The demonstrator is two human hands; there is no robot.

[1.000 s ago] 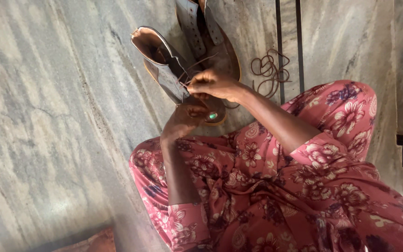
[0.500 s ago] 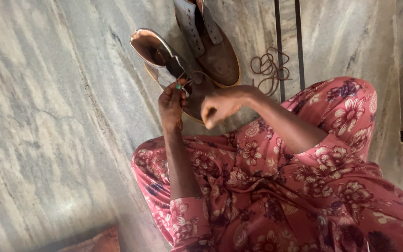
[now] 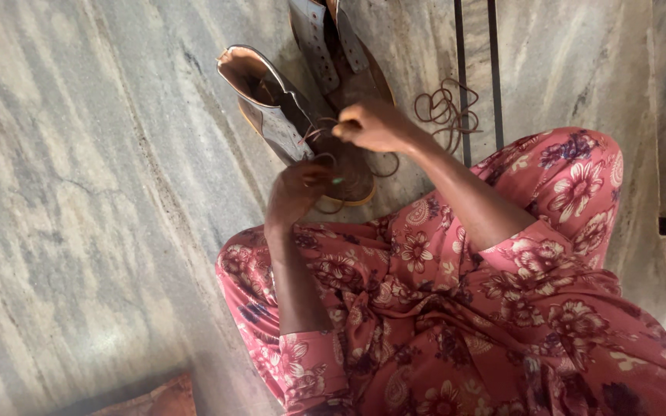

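Lacing a brown leather boot (image 3: pixel 302 127) on the marble floor (image 3: pixel 79 192).

Our left hand (image 3: pixel 298 189) and right hand (image 3: pixel 371 125) each pinch the bootlace (image 3: pixel 319 131) in a closed grip above the boot's open tongue; a second boot (image 3: pixel 341 50) lies just beside it, a loose lace (image 3: pixel 445 108) coiled nearby.

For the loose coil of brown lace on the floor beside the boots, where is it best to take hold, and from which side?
Probably from above, pinching the bunched loops in the middle of the loose brown lace. It lies flat on the stone floor, apart from the boots, with open space around it. Its ends are too tangled to pick out.
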